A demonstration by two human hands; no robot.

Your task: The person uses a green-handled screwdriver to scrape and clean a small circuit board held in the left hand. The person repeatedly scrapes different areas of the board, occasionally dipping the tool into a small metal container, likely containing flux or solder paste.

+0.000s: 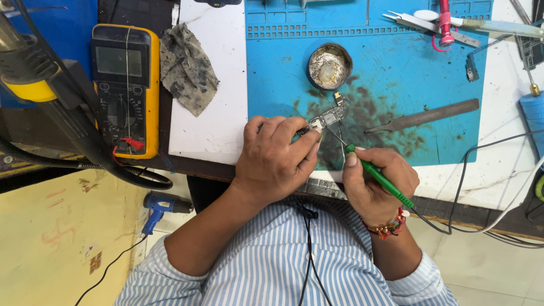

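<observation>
The fingers of our left hand (276, 164) are closed on the near end of a small circuit board (325, 119), pinning it to the blue work mat (396, 62) near the mat's front edge. Our right hand (371, 181) grips a green-handled soldering iron (378, 177) like a pen, fingers wrapped tight around it, its thin tip touching the board just beside the left thumb.

Going left to right, a dark, bulky tool with a yellow band (34, 85) is cut off at the left edge; we cannot tell what it is. Next comes a yellow multimeter (126, 90) with its screen blank, then a stained grey rag (187, 65) lying across the edge of the white surface (212, 113). Below the surface edge, a blue glue gun (158, 207) lies on the floor.

On the mat, just beyond the board, sits a round metal tin (330, 66), open, holding a pale, crusted residue that we cannot identify. Dark smudges stain the mat around the board. To the right a flat metal pry tool (422, 117) lies well apart from our hands. Along the far edge lie tweezers (419, 22) and a red-handled tool (445, 22), both partly cut off. A blue spool (534, 116) shows at the right edge, and black cables (481, 147) loop over the surface there.
</observation>
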